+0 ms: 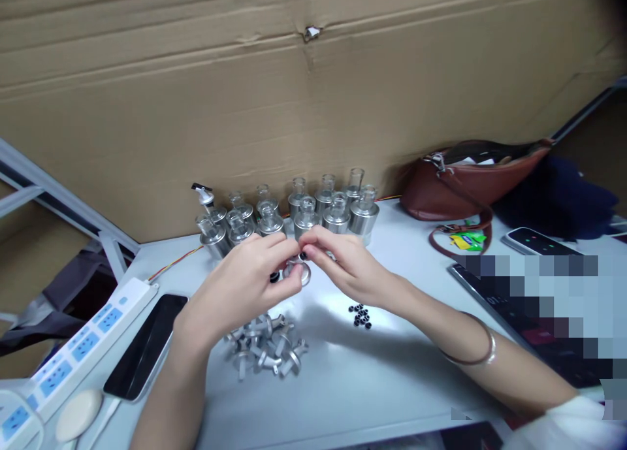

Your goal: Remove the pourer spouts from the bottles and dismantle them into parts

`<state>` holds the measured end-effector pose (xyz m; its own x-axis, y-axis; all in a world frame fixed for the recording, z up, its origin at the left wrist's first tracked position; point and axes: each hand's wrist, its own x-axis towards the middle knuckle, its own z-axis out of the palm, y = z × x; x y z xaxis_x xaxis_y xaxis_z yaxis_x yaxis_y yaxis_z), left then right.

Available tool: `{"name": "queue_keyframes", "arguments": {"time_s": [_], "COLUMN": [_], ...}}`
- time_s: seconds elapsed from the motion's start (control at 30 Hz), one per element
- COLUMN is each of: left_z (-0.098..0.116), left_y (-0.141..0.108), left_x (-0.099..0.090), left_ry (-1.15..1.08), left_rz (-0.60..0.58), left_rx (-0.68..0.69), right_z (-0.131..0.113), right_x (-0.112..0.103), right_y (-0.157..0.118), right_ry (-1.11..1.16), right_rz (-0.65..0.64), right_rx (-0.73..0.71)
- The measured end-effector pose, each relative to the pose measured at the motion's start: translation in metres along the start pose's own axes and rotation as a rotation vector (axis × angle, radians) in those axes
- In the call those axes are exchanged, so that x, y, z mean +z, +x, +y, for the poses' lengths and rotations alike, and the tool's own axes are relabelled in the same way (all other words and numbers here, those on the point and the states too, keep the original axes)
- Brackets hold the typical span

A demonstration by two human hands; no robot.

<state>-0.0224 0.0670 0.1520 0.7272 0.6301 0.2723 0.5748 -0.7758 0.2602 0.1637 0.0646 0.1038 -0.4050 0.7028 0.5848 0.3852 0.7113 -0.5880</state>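
Note:
My left hand (249,270) is closed round a silver metal fitting (300,273), whose round base shows between thumb and fingers. The fingertips of my right hand (343,260) pinch a small black piece (303,255) against the top of that fitting. The two hands meet at the fingertips just in front of the glass-necked metal bottles (306,218). Below my left hand lies a pile of silver metal fittings (267,345). Several small black rings (361,316) are scattered below my right hand.
A white power strip (78,345), a black phone (147,345) and a cream oval object (79,415) lie at left. One bottle carries a black-tipped spout (203,194). A brown handbag (470,182), bright packets (467,241) and a white device (539,241) are at right. Cardboard (294,110) stands behind.

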Motion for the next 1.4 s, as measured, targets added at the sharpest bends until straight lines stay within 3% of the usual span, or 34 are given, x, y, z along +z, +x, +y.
{"name": "queue_keyframes", "arguments": {"time_s": [0.1, 0.2, 0.47, 0.63, 0.73, 0.87, 1.07, 1.4], "left_z": [0.003, 0.004, 0.006, 0.008, 0.005, -0.004, -0.01, -0.012], "left_y": [0.0, 0.001, 0.0, -0.003, -0.006, -0.009, -0.015, -0.015], "left_x": [0.0, 0.0, 0.003, 0.002, -0.003, -0.011, -0.016, -0.016], "left_ry": [-0.044, -0.068, -0.111, 0.053, 0.101, 0.078, 0.067, 0.039], "left_rz": [0.002, 0.003, -0.039, 0.049, 0.066, 0.085, 0.127, 0.094], "left_rx": [0.01, 0.016, 0.104, 0.14, 0.074, -0.004, -0.054, -0.102], "right_z": [0.002, 0.002, -0.007, -0.011, -0.01, 0.004, 0.035, 0.045], "right_x": [-0.005, -0.01, -0.013, -0.015, -0.023, -0.033, -0.039, -0.033], "right_y": [0.0, 0.0, -0.003, -0.008, -0.019, -0.045, -0.085, -0.095], "right_ry": [-0.099, -0.162, -0.01, -0.028, -0.059, -0.088, -0.258, -0.316], "right_rz": [-0.078, -0.11, -0.14, -0.083, -0.095, -0.202, -0.425, -0.578], "right_rx": [-0.147, -0.195, -0.126, -0.113, -0.043, 0.092, 0.479, 0.571]}}
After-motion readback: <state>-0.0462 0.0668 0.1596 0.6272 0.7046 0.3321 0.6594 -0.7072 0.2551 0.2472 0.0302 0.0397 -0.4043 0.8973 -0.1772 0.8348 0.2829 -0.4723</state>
